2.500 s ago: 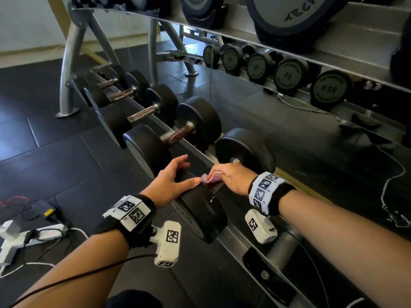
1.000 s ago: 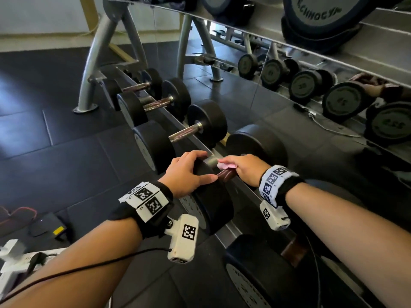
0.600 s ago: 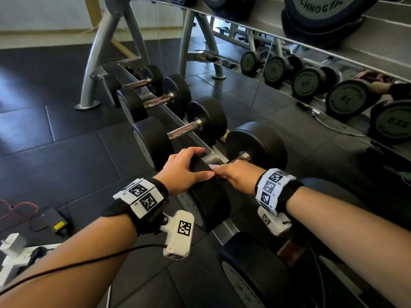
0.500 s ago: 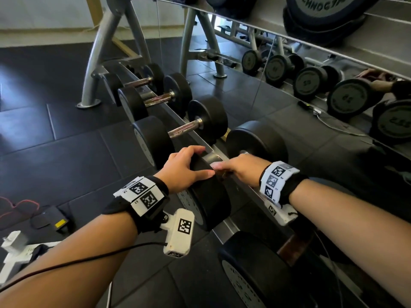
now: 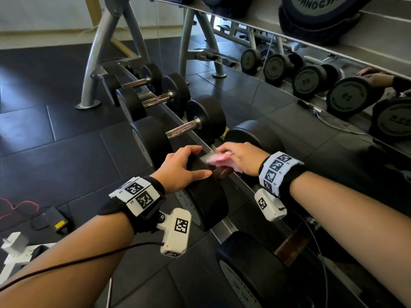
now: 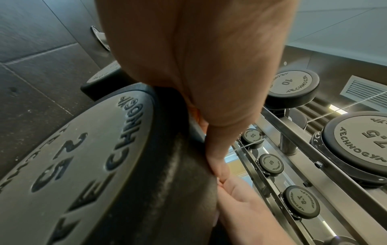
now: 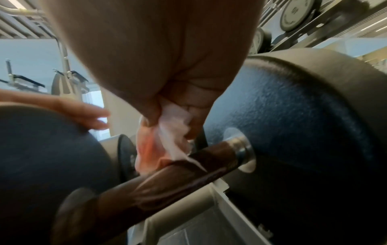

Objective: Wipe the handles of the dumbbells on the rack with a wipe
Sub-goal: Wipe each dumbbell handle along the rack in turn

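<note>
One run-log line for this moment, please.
step: wiping handle | left hand: rests on black dumbbell head | right hand: pinches crumpled pink-white wipe against dark metal dumbbell handle

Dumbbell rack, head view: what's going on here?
A person is wiping dumbbell handles. The right hand pinches a crumpled pink-and-white wipe against the dark metal handle of a black rubber dumbbell on the grey steel rack. The left hand rests on that dumbbell's near head, steadying it.
</note>
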`<act>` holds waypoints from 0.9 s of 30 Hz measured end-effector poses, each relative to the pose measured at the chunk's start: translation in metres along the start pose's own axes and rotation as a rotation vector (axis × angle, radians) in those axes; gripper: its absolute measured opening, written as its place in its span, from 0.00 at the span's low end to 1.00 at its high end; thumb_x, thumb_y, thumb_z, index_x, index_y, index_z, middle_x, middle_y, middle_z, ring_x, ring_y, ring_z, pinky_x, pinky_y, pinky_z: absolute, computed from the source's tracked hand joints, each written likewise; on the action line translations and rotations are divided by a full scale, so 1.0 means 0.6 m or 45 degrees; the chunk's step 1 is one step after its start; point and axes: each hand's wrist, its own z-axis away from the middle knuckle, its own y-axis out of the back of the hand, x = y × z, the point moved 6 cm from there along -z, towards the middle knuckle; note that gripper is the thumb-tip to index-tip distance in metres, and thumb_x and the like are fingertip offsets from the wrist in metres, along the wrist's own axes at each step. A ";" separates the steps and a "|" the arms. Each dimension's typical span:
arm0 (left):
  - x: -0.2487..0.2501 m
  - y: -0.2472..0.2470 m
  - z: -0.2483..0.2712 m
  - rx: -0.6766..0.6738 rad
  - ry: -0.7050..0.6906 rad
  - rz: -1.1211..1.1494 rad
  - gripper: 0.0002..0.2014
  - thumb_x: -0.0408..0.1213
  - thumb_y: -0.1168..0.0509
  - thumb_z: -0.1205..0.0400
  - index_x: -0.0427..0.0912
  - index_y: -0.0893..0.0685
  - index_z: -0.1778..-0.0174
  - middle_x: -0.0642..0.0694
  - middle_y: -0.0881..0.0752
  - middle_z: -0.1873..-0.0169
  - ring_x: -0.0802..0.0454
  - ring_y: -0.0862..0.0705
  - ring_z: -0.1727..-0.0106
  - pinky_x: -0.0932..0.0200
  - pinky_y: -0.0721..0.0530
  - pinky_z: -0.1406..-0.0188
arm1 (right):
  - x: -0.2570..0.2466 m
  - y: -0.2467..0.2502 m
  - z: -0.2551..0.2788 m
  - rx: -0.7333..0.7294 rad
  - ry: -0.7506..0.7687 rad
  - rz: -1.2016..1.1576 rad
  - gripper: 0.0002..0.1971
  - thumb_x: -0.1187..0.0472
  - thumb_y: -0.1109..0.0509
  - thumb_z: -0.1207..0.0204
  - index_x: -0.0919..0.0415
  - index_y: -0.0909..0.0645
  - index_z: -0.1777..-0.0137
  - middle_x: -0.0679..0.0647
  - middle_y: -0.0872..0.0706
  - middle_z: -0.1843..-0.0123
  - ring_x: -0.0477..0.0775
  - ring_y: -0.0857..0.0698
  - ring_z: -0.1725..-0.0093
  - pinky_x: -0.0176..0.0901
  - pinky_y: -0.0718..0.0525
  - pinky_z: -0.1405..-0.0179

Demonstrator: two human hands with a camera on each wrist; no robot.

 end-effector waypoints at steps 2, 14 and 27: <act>0.000 0.000 0.001 0.003 0.003 -0.004 0.37 0.50 0.24 0.24 0.56 0.31 0.21 0.53 0.25 0.28 0.48 0.33 0.23 0.41 0.32 0.21 | 0.009 0.014 -0.005 0.118 -0.007 -0.024 0.15 0.66 0.39 0.15 0.60 0.20 0.31 0.54 0.12 0.44 0.33 0.19 0.56 0.23 0.23 0.53; 0.004 0.001 0.006 0.008 0.001 -0.011 0.36 0.50 0.25 0.24 0.56 0.32 0.20 0.54 0.25 0.27 0.49 0.35 0.23 0.40 0.33 0.21 | -0.005 -0.026 -0.001 -0.169 -0.049 -0.033 0.14 0.58 0.42 0.12 0.50 0.15 0.38 0.54 0.12 0.40 0.50 0.15 0.41 0.45 0.20 0.39; 0.004 0.002 0.007 -0.004 0.017 0.000 0.37 0.50 0.25 0.23 0.57 0.33 0.20 0.56 0.26 0.29 0.50 0.35 0.24 0.42 0.33 0.20 | -0.010 0.018 -0.031 0.005 0.136 0.256 0.17 0.68 0.39 0.16 0.57 0.15 0.33 0.57 0.19 0.27 0.58 0.22 0.28 0.49 0.26 0.27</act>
